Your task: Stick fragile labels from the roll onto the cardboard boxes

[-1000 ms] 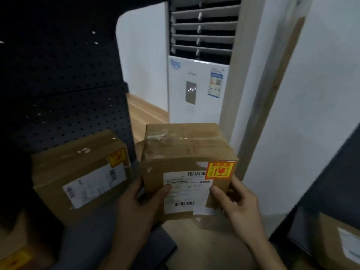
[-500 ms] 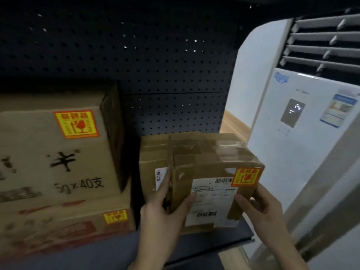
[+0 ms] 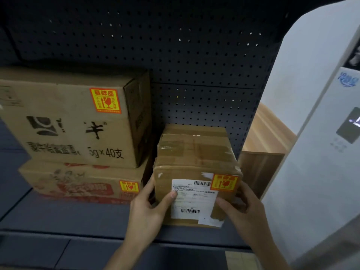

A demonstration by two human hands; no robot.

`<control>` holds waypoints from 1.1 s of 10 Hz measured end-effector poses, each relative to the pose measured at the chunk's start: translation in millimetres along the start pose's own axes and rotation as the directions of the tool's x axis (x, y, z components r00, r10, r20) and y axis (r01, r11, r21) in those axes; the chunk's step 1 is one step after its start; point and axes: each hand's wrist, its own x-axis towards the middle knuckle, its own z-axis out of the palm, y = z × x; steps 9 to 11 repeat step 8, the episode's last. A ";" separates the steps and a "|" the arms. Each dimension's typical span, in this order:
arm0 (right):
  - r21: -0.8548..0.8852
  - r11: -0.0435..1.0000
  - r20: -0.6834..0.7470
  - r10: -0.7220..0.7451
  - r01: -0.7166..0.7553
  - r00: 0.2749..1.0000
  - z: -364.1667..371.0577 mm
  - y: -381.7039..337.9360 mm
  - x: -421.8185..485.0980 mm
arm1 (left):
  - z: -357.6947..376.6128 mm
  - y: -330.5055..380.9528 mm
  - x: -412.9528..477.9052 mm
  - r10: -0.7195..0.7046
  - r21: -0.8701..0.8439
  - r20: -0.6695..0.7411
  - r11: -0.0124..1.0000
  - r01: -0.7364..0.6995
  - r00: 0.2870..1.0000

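Small box (image 3: 196, 166) is sitting at the right end of the shelf (image 3: 78, 217), near the front edge, its taped top facing up and its front face turned toward the camera. A fragile label (image 3: 225, 182), orange and yellow, is sticking flat at the top right corner of that face, just beside and partly touching the white shipping label (image 3: 192, 199), whose lower right corner is hanging past the box's bottom edge. Left hand (image 3: 148, 209) is grasping the box's left front edge: thumb lying on the front face at the shipping label's left margin, fingers wrapping round the left side, their tips hidden. Right hand (image 3: 245, 211) is grasping the right front edge likewise: thumb pressing the lower right of the front face, fingers curling round the right side. Both hands are half closed around the box, neither clenched. Just left of the small box, a big box (image 3: 68, 117) is resting on a flat box (image 3: 78, 182); a second label (image 3: 105, 100) is showing on the big box's front, upper right, and a third label (image 3: 129, 186) on the flat box's front, right end, near the left hand. Dark pegboard (image 3: 194, 65) is backing the shelf. A white unit (image 3: 321, 152) is standing to the right, apart from the box.
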 end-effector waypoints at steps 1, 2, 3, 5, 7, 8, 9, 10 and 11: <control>-0.016 1.000 0.008 -0.010 0.010 1.000 8.1 -0.4 -1.7 | -3.7 -8.1 -1.6 -0.024 0.005 -0.019 1.000 0.024 1.000; -0.029 0.999 -0.002 -0.022 0.022 1.000 12.1 -0.6 -2.7 | -6.6 -12.0 -0.2 -0.020 0.019 -0.022 1.000 0.021 1.000; -0.018 1.000 -0.004 -0.006 0.006 1.000 12.5 -0.2 -3.5 | -6.4 -15.1 -0.1 0.003 0.035 -0.008 0.999 -0.003 1.000; -0.024 1.000 0.019 0.010 -0.010 1.000 12.8 -2.9 -5.9 | -9.0 -15.9 1.2 0.024 0.020 0.014 1.000 -0.024 1.000; 0.020 0.998 0.065 0.065 -0.067 0.996 11.0 -4.2 -11.8 | -19.7 -14.0 -2.4 0.030 0.037 -0.025 0.999 -0.029 0.999; -0.017 0.997 0.003 0.078 -0.078 0.997 7.6 4.7 -33.1 | -32.5 -18.0 -18.8 0.092 0.132 -0.108 0.988 -0.078 0.990; -0.017 0.997 0.003 0.078 -0.078 0.997 7.6 4.7 -33.1 | -32.5 -18.0 -18.8 0.092 0.132 -0.108 0.988 -0.078 0.990; -0.017 0.997 0.003 0.078 -0.078 0.997 7.6 4.7 -33.1 | -32.5 -18.0 -18.8 0.092 0.132 -0.108 0.988 -0.078 0.990; -0.017 0.997 0.003 0.078 -0.078 0.997 7.6 4.7 -33.1 | -32.5 -18.0 -18.8 0.092 0.132 -0.108 0.988 -0.078 0.990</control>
